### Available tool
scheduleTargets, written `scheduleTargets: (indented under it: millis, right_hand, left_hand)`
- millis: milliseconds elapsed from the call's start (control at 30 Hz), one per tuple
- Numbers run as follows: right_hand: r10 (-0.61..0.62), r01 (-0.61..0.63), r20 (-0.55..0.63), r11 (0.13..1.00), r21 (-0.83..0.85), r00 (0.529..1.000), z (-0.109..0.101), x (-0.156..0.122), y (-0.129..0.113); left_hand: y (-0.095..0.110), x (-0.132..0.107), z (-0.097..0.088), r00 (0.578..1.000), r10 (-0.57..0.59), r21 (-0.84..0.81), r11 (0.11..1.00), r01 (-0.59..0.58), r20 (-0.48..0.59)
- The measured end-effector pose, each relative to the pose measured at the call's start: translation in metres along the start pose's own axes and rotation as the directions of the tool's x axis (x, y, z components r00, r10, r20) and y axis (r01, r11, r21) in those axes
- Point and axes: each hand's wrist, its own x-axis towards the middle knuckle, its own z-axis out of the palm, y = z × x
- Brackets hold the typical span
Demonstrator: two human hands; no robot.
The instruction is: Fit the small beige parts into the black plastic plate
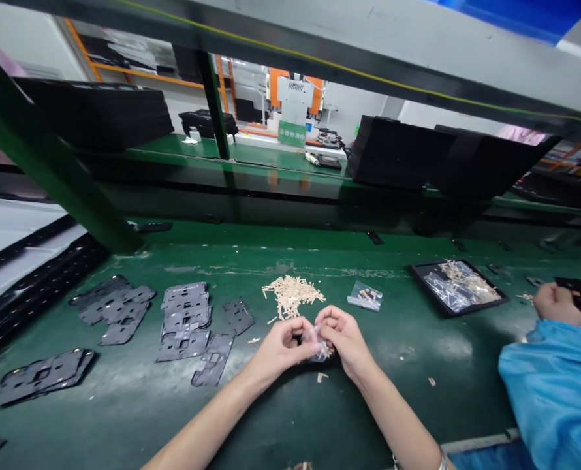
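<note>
Green counter [281, 424], lower centre of frame: left hand [281, 347] and right hand [345, 339] pinch a clear bag [320, 351] between them, just below the tan pile [294, 297]. Weak fingertip grip on slick plastic could drop it, scattering any pieces inside.

Our bare left forearm [226, 408] slants up to the right from the bottom edge, and our bare right forearm [398, 414] slants up to the left. Our left hand [281, 344] and right hand [345, 338] come close together, wrists nearly straight, fingers [330, 313] curled, each thumb drawn toward its forefinger in a small pinching grip.
</note>
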Motion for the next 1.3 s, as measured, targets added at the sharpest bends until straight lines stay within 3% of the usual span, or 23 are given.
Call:
scheduleTargets:
  millis: [200,533,667,767,900,967,1033,1167,1233,1300]
  right_hand:
    - [-0.067,0.066,-0.103,0.998,-0.008,0.992,0.005,-0.007,0.003]
    - [-0.261,0.244,-0.029,0.930,-0.274,0.965,0.001,-0.029,-0.016]
    - [-0.427,0.365,0.021,0.745,-0.559,0.904,0.003,-0.041,-0.013]
    - [-0.516,0.414,0.033,0.647,-0.640,0.856,0.004,-0.049,-0.006]
    - [-0.702,0.518,0.035,0.489,-0.702,0.711,0.005,-0.060,0.004]
    - [-0.742,0.540,0.039,0.449,-0.712,0.669,0.004,-0.065,0.007]
    - [-0.733,0.522,0.018,0.466,-0.715,0.679,0.002,-0.068,0.010]
    - [-0.636,0.402,-0.033,0.526,-0.750,0.771,-0.007,-0.070,0.010]
    - [-0.577,0.356,-0.012,0.521,-0.776,0.817,-0.010,-0.070,0.008]
    - [-0.553,0.340,0.005,0.505,-0.793,0.833,-0.011,-0.070,0.003]
  left_hand:
    - [-0.005,-0.001,0.004,1.000,-0.027,0.084,0.996,0.027,0.006]
    - [-0.004,-0.002,-0.004,0.994,-0.015,-0.010,1.000,0.014,-0.113]
    - [-0.006,-0.003,0.002,0.989,-0.004,-0.015,1.000,0.002,-0.147]
    - [-0.008,-0.005,0.008,0.984,0.004,-0.004,1.000,-0.005,-0.177]
    - [-0.011,-0.008,0.009,0.975,0.012,0.012,1.000,-0.010,-0.223]
    - [-0.012,-0.009,0.007,0.970,0.014,0.018,1.000,-0.010,-0.241]
    - [-0.012,-0.009,0.004,0.965,0.018,0.028,1.000,-0.011,-0.260]
    - [-0.006,-0.009,0.001,0.946,0.054,0.072,0.997,-0.033,-0.321]
    - [-0.003,-0.009,0.003,0.937,0.086,0.100,0.993,-0.055,-0.338]
    - [-0.002,-0.009,0.006,0.934,0.112,0.126,0.989,-0.072,-0.340]
